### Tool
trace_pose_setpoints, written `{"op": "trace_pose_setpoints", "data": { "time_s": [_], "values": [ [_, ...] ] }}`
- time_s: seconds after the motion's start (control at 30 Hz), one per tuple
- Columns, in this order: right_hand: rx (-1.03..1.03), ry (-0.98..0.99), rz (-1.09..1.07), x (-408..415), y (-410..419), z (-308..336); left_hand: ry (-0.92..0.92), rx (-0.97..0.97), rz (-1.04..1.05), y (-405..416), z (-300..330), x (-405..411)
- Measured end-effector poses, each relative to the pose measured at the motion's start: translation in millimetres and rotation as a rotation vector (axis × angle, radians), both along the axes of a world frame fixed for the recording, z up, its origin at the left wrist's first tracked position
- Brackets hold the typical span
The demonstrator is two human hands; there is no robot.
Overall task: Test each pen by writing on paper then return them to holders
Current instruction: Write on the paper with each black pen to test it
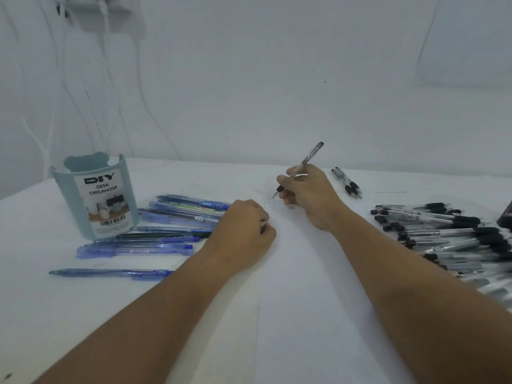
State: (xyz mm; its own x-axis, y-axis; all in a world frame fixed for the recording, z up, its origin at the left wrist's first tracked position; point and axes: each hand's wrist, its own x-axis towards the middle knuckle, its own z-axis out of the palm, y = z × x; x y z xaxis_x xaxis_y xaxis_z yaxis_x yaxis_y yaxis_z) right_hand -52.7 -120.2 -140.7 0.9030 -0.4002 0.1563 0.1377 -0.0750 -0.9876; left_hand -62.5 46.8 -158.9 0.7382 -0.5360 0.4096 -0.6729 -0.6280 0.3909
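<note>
Right hand (307, 194) gripping black pen (300, 169), tip on paper (304, 286); left hand (243, 231) fisted, empty, resting beside blue pens (171, 217).

I see a plain white wall (263, 79) behind a white counter (33, 231), lit evenly and softly. White cables (106, 20) hang down the wall at upper left from a fitting too blurred to identify.

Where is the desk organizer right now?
In the head view, the pale teal plastic desk organizer stands upright at the table's far left, just behind the loose blue pens.
</note>
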Motion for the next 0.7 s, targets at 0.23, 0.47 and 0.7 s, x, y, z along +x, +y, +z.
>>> {"op": "trace_pose_setpoints", "data": {
  "time_s": [0.23,0.47,0.7],
  "values": [
    [-0.04,0.047,0.094,-2.6,0.5,-3.0,-0.001,0.001,0.001,-0.9,-1.7,1.8],
    [-0.056,0.024,0.111,-4.5,0.3,-3.5,-0.004,0.02,0.014,-2.4,-1.5,1.2],
    [-0.099,0.02,0.105,-5.3,1.9,-4.6,-0.003,0.024,0.018,-2.2,-0.8,0.6]
  ]
}}
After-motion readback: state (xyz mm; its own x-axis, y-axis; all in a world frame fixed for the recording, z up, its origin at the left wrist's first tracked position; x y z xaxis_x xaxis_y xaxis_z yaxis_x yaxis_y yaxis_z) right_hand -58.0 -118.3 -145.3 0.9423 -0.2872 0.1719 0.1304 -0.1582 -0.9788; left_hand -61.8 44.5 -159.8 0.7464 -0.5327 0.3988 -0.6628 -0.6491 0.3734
